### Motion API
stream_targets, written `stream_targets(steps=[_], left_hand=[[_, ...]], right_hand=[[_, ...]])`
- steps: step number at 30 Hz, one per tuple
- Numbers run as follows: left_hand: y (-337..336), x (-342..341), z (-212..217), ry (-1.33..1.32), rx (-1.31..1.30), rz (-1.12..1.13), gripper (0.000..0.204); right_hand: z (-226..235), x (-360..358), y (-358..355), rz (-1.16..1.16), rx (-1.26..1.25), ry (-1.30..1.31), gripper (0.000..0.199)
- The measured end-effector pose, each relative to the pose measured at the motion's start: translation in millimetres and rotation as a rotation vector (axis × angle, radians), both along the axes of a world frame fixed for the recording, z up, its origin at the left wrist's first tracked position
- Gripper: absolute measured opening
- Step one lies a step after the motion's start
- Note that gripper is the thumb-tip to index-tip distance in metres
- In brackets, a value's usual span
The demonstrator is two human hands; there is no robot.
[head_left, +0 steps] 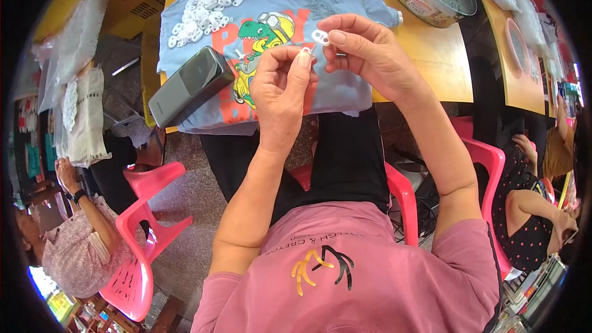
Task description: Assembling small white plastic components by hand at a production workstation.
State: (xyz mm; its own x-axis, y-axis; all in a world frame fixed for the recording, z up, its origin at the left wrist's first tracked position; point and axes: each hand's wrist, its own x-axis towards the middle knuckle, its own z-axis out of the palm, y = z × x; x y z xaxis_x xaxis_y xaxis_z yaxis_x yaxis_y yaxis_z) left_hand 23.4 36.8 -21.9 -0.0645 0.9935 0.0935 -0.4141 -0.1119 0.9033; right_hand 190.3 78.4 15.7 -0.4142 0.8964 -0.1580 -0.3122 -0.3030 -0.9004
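Observation:
Between the thumb and forefinger of my right hand [373, 55] is a small white plastic piece with two holes [320, 37]. My left hand [283, 80], just beside and below it, pinches a small whitish part [306, 51]; its kind is mostly hidden by the fingertips. Both hands are raised over a blue-grey T-shirt [345, 95] with a dinosaur print, spread on the table. A heap of similar white plastic pieces [206, 12] lies on the shirt's far left. Left of my left hand rests a dark rectangular device [191, 86] resembling a power bank.
A round tin [425, 0] with shiny loose bits inside stands at the back right of the yellow table [444, 68]. Pink plastic chairs [142, 240] are on both sides. One person [80, 240] sits at the left, another [524, 209] at the right.

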Motion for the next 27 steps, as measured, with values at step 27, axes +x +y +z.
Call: stream_targets(steps=[27], left_hand=[[0.1,0.5,0.3,0.133,-0.035,0.02,0.011]], right_hand=[[-1.0,1.1,-1.9,-0.04,0.263,-0.254,0.025]])
